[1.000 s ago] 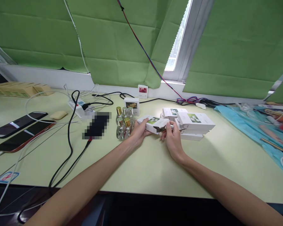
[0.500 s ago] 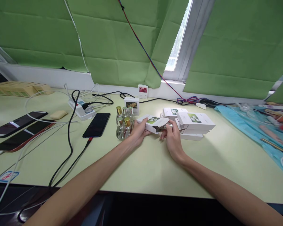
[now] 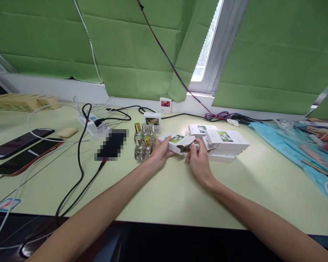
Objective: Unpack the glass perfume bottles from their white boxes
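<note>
My left hand (image 3: pixel 161 151) is closed around a small white carton (image 3: pixel 177 139) with a white-flower picture on a green ground. The carton lies tilted, its open end with loose flaps facing right. At that end my right hand (image 3: pixel 200 160) pinches a small glass perfume bottle (image 3: pixel 196 146); a shiny silvery part shows between the fingers, and the rest is hidden by hand and flaps. Left of my left hand stand several clear perfume bottles (image 3: pixel 139 149) with gold and silver caps. Just beyond my right hand, white flower-print cartons (image 3: pixel 226 140) are stacked.
Two more picture cartons, one yellow-flowered (image 3: pixel 153 123) and one red-flowered (image 3: pixel 165 105), stand behind. To the left are phones (image 3: pixel 22 142), a power strip (image 3: pixel 90 125), loose cables (image 3: pixel 80 156) and yellowish boxes (image 3: pixel 24 102). A blue plastic sheet (image 3: pixel 295 156) with clutter lies right.
My right fingers have shifted slightly on the bottle at the carton's open end. My left hand and the carton stay nearly still.
</note>
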`<act>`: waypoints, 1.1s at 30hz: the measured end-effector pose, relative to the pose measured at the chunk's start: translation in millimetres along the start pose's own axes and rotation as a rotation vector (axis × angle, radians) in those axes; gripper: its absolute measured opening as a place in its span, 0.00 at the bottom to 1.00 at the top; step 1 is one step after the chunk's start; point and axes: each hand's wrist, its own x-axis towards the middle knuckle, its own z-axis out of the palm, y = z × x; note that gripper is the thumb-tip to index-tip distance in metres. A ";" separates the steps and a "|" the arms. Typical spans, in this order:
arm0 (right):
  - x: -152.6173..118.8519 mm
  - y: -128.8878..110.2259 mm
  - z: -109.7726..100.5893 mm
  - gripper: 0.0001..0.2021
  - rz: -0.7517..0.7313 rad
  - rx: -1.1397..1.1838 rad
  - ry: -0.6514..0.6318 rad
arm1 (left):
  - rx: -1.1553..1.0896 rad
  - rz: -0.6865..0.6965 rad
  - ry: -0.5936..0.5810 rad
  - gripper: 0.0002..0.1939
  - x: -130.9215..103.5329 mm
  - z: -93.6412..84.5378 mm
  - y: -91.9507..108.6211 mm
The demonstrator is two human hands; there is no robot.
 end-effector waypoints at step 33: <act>0.7 -7.7 -2.7 0.15 -0.066 -0.129 0.014 | -0.022 -0.016 0.025 0.12 -2.6 0.9 2.1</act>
